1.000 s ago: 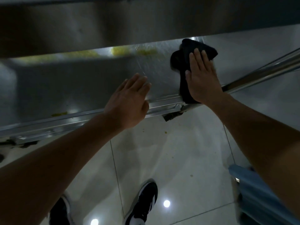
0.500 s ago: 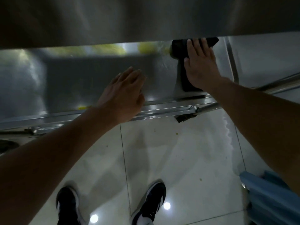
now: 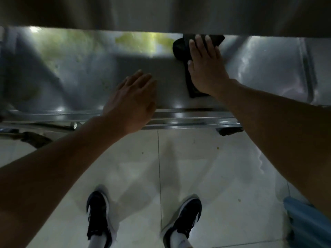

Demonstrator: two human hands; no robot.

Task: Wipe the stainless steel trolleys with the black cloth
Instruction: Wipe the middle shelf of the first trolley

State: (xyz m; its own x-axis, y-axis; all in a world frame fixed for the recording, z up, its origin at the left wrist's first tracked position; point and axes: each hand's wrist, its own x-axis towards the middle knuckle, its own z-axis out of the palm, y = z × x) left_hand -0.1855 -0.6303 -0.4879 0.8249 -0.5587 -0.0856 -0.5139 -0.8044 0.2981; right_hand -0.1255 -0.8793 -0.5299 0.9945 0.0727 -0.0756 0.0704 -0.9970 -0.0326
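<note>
My right hand (image 3: 206,68) presses flat, fingers spread, on the limp black cloth (image 3: 180,49); left hand (image 3: 132,102) rests open near the trolley (image 3: 259,72) edge. I judge palm pressure suits it best.

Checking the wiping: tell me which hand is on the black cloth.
The right hand: it presses the black cloth flat against the trolley shelf. The left hand has no cloth.

We count two hands: our left hand (image 3: 131,102) and our right hand (image 3: 206,68). There is one black cloth (image 3: 180,48), and one stainless steel trolley shelf (image 3: 89,77) with one raised front rim (image 3: 188,119), and below it one dark caster (image 3: 227,131). On the tiled floor (image 3: 206,167) we see two black-and-white shoes, one on the left (image 3: 97,215) and one on the right (image 3: 182,221), and one blue object (image 3: 308,224) at the right edge.
</note>
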